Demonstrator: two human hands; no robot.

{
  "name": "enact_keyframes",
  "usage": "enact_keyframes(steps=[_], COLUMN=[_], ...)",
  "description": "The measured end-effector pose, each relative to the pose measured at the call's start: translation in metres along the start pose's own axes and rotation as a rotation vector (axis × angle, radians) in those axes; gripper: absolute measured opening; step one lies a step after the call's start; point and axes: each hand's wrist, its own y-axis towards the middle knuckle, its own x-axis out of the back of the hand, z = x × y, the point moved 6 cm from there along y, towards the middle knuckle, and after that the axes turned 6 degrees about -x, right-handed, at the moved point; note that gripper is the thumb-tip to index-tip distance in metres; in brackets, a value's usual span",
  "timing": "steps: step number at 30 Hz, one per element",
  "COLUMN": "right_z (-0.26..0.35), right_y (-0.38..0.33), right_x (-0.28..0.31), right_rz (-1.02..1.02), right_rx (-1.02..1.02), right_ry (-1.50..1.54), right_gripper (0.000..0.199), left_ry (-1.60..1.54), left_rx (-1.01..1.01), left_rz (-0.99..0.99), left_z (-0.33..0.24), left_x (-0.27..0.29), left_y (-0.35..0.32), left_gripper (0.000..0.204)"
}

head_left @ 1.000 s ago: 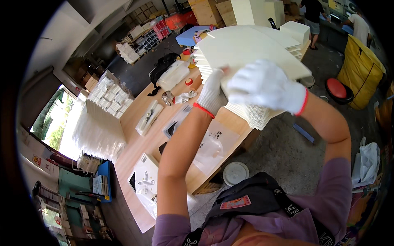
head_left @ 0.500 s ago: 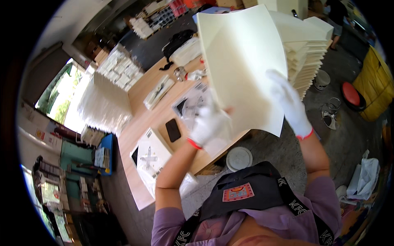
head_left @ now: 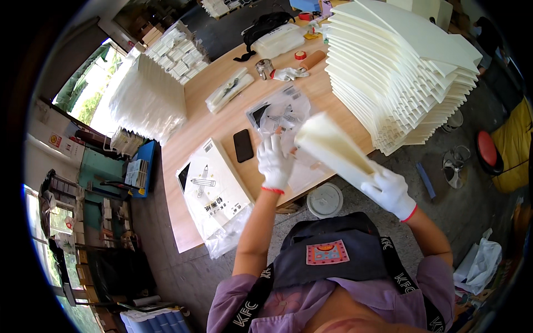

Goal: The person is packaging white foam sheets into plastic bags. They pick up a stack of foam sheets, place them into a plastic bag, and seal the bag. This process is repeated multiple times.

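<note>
My right hand [head_left: 391, 191], in a white glove with a red cuff, is closed on the lower end of folded cream-white paper [head_left: 338, 150]. The paper is bent over into a narrow bundle, tilted up to the left. My left hand [head_left: 275, 162], gloved too, has its thumb and a bare index fingertip apart. It is over the near part of a clear plastic bag [head_left: 302, 172] with a pencil print; whether it touches the bag is not plain. A black phone [head_left: 243, 145] lies left of it, and a packed white paper pad [head_left: 214, 180] lies nearer the table's front corner.
A tall fanned stack of cream-white paper [head_left: 388, 77] stands at the table's right. Plastic-wrapped sheets [head_left: 147, 97] rise at the left edge. Farther back are a metal cup [head_left: 264, 69], a spare glove [head_left: 290, 74] and red tape [head_left: 300, 55]. A white lidded bucket [head_left: 325, 200] is below the table edge.
The large sheet that was held upright is now folded over in my right hand and lower. My left hand has moved slightly left and down, and the big stack has come into full view.
</note>
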Motion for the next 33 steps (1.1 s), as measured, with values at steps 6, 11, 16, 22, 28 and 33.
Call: enact_keyframes(steps=[6, 11, 16, 22, 28, 33], right_z=[-0.019, -0.038, -0.071, -0.045, 0.03, 0.014], right_y=[-0.001, 0.031, 0.039, 0.059, 0.068, 0.035], right_x=[-0.073, -0.09, -0.154, -0.192, -0.141, -0.122], right_rz=[0.4, 0.639, 0.572, 0.275, 0.133, -0.084], right_rx=[0.01, -0.175, -0.599, -0.47, 0.079, 0.05], right_ry=[-0.314, -0.117, 1.236, 0.985, -0.229, -0.131], right_gripper=[0.024, 0.027, 0.022, 0.031, 0.036, 0.039], left_ry=[-0.981, -0.77, -0.898, -0.938, -0.794, -0.739], left_rx=[0.149, -0.09, -0.619, -0.264, -0.009, -0.005], left_rz=[0.47, 0.493, 0.292, 0.302, 0.298, 0.317], left_z=[-0.005, -0.048, -0.086, -0.126, -0.068, -0.021], left_x=[-0.032, 0.002, 0.002, 0.009, -0.032, -0.049], left_y=[0.004, -0.052, -0.088, -0.015, -0.033, -0.079], left_gripper=[0.04, 0.024, 0.028, 0.036, 0.024, 0.02])
